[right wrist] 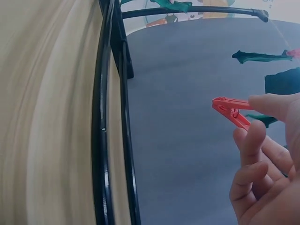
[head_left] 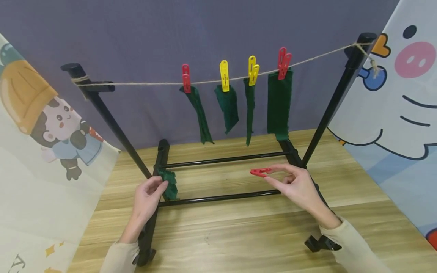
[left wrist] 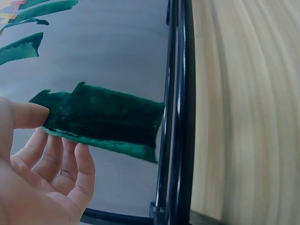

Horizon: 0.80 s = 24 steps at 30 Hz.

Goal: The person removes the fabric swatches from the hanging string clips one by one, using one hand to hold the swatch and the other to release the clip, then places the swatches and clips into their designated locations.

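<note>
In the head view my left hand is at the left side of a black rack, pinching the top of a dark green cloth strip. That cloth hangs from thumb and fingers in the left wrist view. My right hand, at the rack's right side, pinches a red clothespin by its handle ends; the right wrist view shows the clothespin with nothing in its tip. Above, a twine line carries several green cloth pieces, held by red and yellow clothespins.
Two black uprights hold the twine, and two crossbars join the rack's feet on the wooden table. Behind hangs a grey-purple backdrop. Cartoon-printed sheets stand at both sides.
</note>
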Motion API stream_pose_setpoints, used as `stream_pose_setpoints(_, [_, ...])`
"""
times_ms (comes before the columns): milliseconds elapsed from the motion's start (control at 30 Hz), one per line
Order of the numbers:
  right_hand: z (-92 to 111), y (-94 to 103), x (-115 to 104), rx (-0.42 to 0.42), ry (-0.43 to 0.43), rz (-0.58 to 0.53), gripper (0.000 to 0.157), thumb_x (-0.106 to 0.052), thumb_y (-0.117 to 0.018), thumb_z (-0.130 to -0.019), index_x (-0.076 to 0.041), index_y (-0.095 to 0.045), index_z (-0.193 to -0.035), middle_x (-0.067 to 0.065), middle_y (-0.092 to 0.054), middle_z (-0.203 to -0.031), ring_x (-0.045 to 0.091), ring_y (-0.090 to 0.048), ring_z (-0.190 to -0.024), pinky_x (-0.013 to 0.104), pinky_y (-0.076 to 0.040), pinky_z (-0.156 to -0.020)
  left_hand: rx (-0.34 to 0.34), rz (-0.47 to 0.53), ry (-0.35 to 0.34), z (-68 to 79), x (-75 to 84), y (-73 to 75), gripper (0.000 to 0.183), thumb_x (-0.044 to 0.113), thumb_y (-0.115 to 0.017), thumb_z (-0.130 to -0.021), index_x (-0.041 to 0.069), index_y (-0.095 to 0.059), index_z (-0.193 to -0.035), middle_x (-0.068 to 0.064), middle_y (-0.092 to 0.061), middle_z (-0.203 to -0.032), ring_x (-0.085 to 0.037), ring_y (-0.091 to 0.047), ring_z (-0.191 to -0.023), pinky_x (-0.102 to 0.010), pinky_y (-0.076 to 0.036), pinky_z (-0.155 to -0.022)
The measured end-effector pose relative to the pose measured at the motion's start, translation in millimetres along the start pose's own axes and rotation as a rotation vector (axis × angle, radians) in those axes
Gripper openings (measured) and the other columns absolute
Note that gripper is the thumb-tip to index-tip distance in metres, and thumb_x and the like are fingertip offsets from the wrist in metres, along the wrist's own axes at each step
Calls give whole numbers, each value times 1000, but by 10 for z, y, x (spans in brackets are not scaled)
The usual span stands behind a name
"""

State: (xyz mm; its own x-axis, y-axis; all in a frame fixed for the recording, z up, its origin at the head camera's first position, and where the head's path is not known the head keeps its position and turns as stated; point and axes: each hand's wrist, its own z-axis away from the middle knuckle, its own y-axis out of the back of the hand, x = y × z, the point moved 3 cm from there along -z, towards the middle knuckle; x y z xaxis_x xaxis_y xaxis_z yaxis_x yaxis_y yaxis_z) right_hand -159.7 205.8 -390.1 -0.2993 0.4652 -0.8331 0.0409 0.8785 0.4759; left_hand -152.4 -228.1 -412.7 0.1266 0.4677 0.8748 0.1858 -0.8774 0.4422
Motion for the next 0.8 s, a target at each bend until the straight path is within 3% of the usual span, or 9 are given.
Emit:
stream_pose_setpoints(67, [12,-1,32,3,-6,-1,28,-25,-82,-88,-21,-74,-115,-5,-62,-57,2,-33,-40,27,-29,-36,-8,-3,-6,23,-21,11,20,15,-62,-102,1,-72,-113,-13,-73,-110,5,-63,-93,-12,-51,-84])
stream_pose_setpoints(300, [49,10,147,13,-32,33,31,-29,-82,-88,-23,-73,-117,-2,-76,-90,4,-40,-41,27,-32,-36,-66,-24,-1,81,-118,43,16,12,-61,-102,2,-72,-107,-13,-74,-106,3,-65,-91,-16,-52,-82])
stream_pose_setpoints(533, [82,21,246,-14,-56,33,33,-28,-81,-89,-22,-72,-119,-2,-75,-82,2,-35,-40,27,-30,-35,-119,-65,9,117,-174,74,14,11,-63,-101,3,-73,-106,-12,-74,-102,-1,-66,-87,-19,-54,-77])
stream_pose_setpoints(800, [108,46,348,-4,-69,47,28,-28,-81,-89,-22,-73,-115,5,-76,-99,3,-34,-41,27,-31,-36,-204,-79,25,187,-224,73,12,10,-64,-99,7,-72,-108,-11,-75,-100,-8,-69,-83,-23,-55,-71])
